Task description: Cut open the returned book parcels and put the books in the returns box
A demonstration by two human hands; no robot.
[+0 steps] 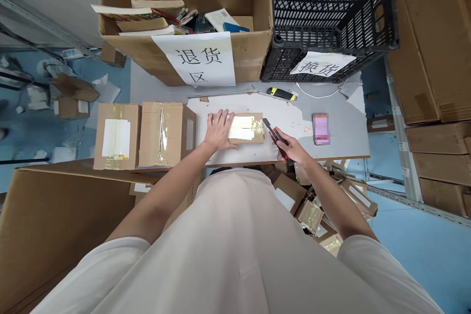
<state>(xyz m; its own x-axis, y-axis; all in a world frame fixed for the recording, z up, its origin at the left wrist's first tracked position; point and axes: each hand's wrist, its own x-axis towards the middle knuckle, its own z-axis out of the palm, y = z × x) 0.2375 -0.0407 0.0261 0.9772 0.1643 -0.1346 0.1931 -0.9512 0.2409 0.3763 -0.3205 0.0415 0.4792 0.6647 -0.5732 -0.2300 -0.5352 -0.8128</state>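
Note:
A small cardboard box with a white label and clear tape lies on the white work surface in front of me. My left hand rests flat on its left end, fingers spread. In my right hand is a red and black box cutter, its tip pointing up and left toward the right end of the box. A narrow gap shows between that tip and the cardboard. Behind them lies a second cutter, black and yellow, which neither hand touches.
Two taped boxes stand at the left. A large carton of books and a black crate, both with paper signs, line the back. A phone lies at the right. Several parcels are heaped below the table's front edge.

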